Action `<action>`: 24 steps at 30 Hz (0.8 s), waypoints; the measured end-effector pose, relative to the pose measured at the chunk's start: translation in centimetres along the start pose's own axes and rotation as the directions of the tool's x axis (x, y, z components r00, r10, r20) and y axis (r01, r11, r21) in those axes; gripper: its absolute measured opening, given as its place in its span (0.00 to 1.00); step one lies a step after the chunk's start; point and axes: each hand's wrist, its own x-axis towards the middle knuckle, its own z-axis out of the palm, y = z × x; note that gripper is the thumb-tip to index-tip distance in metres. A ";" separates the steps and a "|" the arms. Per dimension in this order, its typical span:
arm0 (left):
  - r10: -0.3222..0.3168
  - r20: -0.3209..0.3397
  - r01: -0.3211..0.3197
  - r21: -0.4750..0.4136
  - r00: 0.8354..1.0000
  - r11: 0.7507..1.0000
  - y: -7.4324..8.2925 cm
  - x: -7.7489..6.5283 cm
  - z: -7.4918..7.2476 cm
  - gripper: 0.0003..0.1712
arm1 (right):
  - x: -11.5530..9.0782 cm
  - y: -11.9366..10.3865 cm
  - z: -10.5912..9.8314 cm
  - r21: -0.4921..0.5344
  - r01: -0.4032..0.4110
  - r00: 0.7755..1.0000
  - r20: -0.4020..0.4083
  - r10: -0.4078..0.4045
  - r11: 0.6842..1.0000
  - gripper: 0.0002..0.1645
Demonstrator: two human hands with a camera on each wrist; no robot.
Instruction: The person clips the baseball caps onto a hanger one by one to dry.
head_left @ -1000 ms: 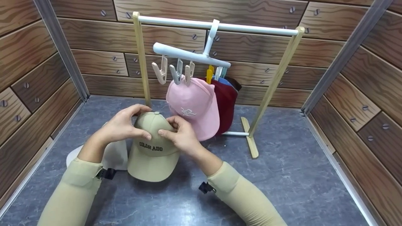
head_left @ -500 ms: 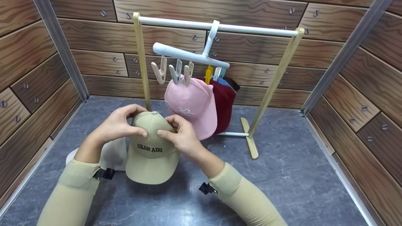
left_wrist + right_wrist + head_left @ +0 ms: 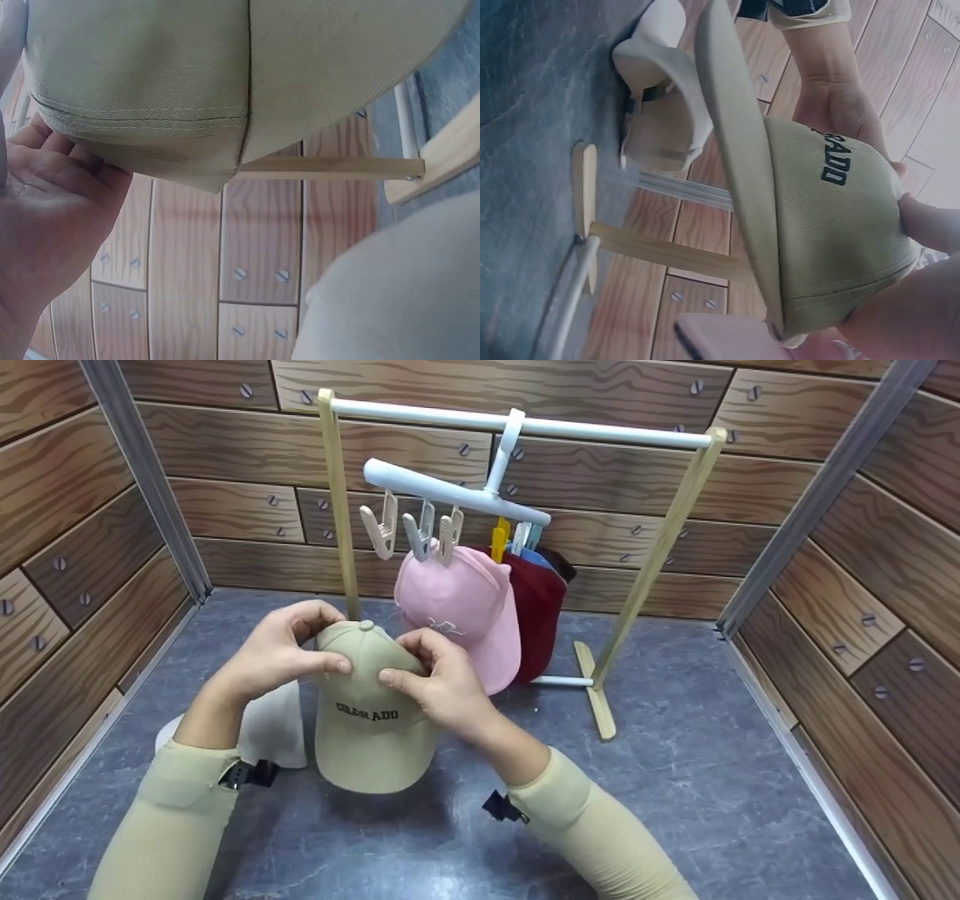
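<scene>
An olive-beige baseball cap (image 3: 375, 754) with dark "COLORADO" lettering is held between my two hands, brim down and facing me. My left hand (image 3: 274, 649) pinches the left side of its crown, thumb on the front and fingers behind. On the other side, my right hand (image 3: 454, 682) grips the crown with its thumb in front, close to a pink cap (image 3: 457, 592). The right wrist view shows the cap's brim (image 3: 739, 157) raised off the table. Above, several clothes pegs (image 3: 382, 529) hang from a pale-blue hanger (image 3: 435, 489).
The hanger hooks over the white rail of a wooden-legged rack (image 3: 664, 547). Beyond the pink cap hang a maroon cap (image 3: 540, 615) and darker and blue ones. A white cap (image 3: 274, 727) lies on the grey table (image 3: 712, 795) behind my left forearm. Wood-patterned walls enclose the table.
The beige cap dips slightly, then rises a little and shifts right, with both hands still gripping it. My right forearm has moved slightly right. The hanging caps barely sway.
</scene>
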 end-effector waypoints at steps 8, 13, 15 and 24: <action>0.061 -0.007 -0.062 -0.030 0.998 0.998 1.0 0.3 0.4 0.17 | 0.0 -1.2 -0.8 -0.035 0.008 1.000 0.021 -0.007 0.999 0.17; 0.096 -0.015 -0.097 -0.062 0.995 0.993 1.6 0.7 0.6 0.13 | 0.1 -1.7 -1.3 -0.073 0.007 1.000 0.016 -0.006 0.997 0.20; 0.111 -0.024 -0.113 -0.073 0.993 0.991 1.8 0.8 0.6 0.12 | 0.2 -1.9 -1.4 -0.087 0.011 1.000 0.011 -0.011 0.996 0.21; 0.158 -0.060 -0.164 -0.109 0.986 0.980 2.6 1.4 0.7 0.11 | 0.5 -3.1 -1.8 -0.147 0.107 0.994 -0.017 -0.111 0.983 0.24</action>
